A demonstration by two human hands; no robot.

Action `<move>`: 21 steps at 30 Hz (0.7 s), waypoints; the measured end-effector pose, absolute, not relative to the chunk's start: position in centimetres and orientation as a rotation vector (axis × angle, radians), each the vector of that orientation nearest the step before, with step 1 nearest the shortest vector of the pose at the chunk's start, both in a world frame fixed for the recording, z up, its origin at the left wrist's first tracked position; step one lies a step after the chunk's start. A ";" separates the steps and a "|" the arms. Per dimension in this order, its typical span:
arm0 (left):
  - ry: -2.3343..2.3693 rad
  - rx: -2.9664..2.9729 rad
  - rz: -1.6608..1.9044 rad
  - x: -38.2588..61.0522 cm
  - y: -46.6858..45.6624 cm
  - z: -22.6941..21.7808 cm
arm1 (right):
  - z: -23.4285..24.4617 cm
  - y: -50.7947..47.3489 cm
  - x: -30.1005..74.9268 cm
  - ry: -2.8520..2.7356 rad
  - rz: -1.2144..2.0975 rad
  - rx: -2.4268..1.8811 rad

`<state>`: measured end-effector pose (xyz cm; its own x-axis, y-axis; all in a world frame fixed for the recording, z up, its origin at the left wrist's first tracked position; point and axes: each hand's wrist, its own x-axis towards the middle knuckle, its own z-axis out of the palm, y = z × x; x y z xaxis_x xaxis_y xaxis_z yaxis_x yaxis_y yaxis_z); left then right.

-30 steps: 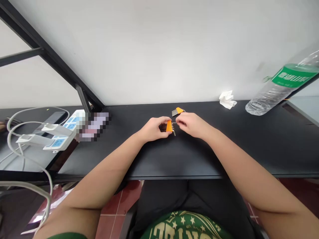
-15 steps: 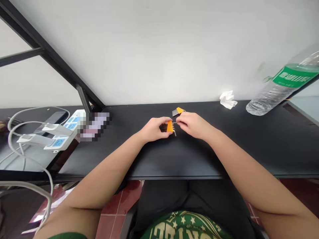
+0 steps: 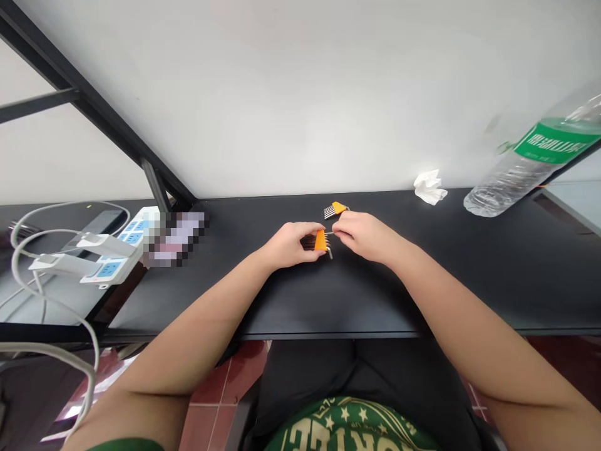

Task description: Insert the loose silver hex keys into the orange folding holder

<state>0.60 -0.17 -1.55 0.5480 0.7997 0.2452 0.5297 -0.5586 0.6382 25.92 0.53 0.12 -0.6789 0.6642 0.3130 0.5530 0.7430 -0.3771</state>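
My left hand (image 3: 292, 245) is closed around an orange holder (image 3: 320, 240) with several metal hex keys in it, their bent ends sticking out to the right. Thumb and fingers grip it from both sides. With its fingertips, my right hand (image 3: 359, 233) pinches one thin hex key (image 3: 329, 233) at the holder's upper right side. That key's far end is hidden by the holder, and its near end by my fingers. Just beyond my right hand, a second orange holder with hex keys (image 3: 336, 209) lies on the black table (image 3: 263, 307).
A crumpled white tissue (image 3: 430, 187) and a large clear bottle with a green label (image 3: 530, 160) stand along the wall at the right. To the left are a white power strip (image 3: 123, 247) with plugged-in chargers, looping white cables and a blurred-out flat object (image 3: 176, 239).
Both hands stay in nearly the same place, still on the holder and the hex key. The view has shifted very slightly.
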 end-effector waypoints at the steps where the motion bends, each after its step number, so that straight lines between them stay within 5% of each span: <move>1: 1.074 2.312 0.713 0.6 -0.2 -1.5 | 0.1 0.5 25.9 -2.510 0.346 -0.928; 11: 1.009 2.471 0.811 0.8 -0.2 -1.2 | 0.9 0.3 25.5 -2.289 0.620 -0.798; 21: 0.953 2.450 0.999 1.6 -1.4 -0.1 | -0.7 0.7 24.6 -1.555 1.648 -0.774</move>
<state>1.63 -1.42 -0.13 0.5309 0.6895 0.4927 0.4598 -0.7228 0.5159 24.61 0.66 -0.66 -0.5524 0.8317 0.0559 -0.1041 -0.0024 -0.9946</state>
